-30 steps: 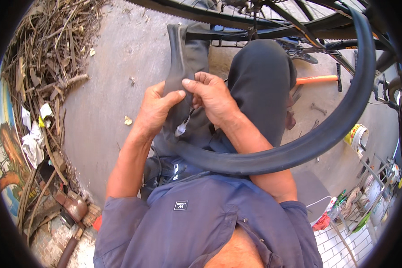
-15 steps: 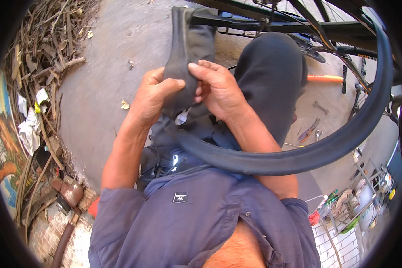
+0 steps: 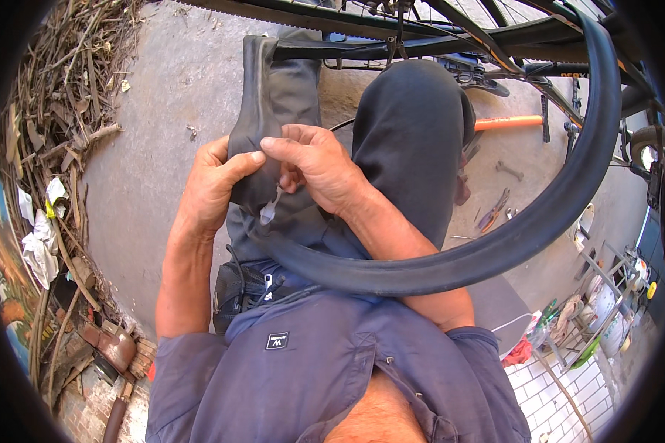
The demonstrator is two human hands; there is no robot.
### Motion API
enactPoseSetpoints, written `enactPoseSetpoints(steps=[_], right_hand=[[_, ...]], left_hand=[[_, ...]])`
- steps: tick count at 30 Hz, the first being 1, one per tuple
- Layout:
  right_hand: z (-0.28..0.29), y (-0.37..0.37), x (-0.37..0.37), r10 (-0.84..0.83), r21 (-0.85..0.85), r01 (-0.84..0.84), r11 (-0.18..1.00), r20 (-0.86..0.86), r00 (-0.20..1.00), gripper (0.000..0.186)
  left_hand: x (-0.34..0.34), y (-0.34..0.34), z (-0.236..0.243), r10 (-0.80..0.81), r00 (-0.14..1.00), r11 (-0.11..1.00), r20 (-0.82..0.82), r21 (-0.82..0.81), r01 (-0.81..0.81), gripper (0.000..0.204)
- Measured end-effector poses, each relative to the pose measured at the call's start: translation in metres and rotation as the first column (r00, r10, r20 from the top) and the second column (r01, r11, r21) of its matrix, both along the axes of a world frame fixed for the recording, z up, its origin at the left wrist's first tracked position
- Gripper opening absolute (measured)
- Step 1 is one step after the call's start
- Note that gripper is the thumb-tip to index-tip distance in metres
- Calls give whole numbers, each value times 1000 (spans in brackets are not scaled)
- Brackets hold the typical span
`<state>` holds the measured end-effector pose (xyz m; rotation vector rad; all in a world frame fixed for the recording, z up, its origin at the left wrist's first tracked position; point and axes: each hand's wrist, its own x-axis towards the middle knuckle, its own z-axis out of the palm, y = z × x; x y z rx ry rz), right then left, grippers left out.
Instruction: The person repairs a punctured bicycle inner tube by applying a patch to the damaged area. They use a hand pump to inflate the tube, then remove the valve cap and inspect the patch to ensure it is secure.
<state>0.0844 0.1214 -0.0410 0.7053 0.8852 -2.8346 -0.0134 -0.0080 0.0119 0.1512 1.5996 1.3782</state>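
A black bicycle inner tube (image 3: pixel 451 269) curves from my lap round the right side and up to the bicycle. My left hand (image 3: pixel 216 177) grips a flattened stretch of it over my thigh, thumb on top. From the other side my right hand (image 3: pixel 314 164) pinches the same stretch, its thumb tip pressing the rubber close to the left thumb. Below the right fingers hangs a small whitish translucent scrap (image 3: pixel 269 211), beside the tube's lower edge. Whether the right fingertips hold that scrap or only the rubber is hard to see.
A bicycle frame (image 3: pixel 524 44) fills the upper right. On the ground lie an orange-handled hammer (image 3: pixel 510 122), a wrench (image 3: pixel 508 171) and pliers (image 3: pixel 493 212). A pile of sticks (image 3: pixel 66 81) borders the left. A metal rack (image 3: pixel 606 295) with odds and ends stands at the lower right.
The whole view has shifted, so hands, tube and bicycle sit farther left. Both hands keep their grip on the tube, and the whitish scrap shows more fully under the right fingers.
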Motion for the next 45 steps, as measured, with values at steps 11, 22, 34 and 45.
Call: enactPoseSetpoints(steps=[11, 22, 34, 45], right_hand=[[-2, -3, 1, -31, 83, 23, 996, 89, 996, 25], [-8, 5, -2, -195, -8, 196, 981, 85, 977, 16], [-12, 8, -1, -271, 107, 265, 958, 48, 961, 13], [-5, 7, 1, -86, 97, 79, 992, 66, 994, 26]], left_hand=[[13, 8, 15, -64, 998, 994, 5, -83, 64, 17], [26, -6, 7, -130, 985, 989, -115, -84, 120, 32], [25, -15, 14, -137, 990, 990, 20, -41, 138, 31], [15, -17, 5, -59, 998, 991, -22, -122, 56, 27]])
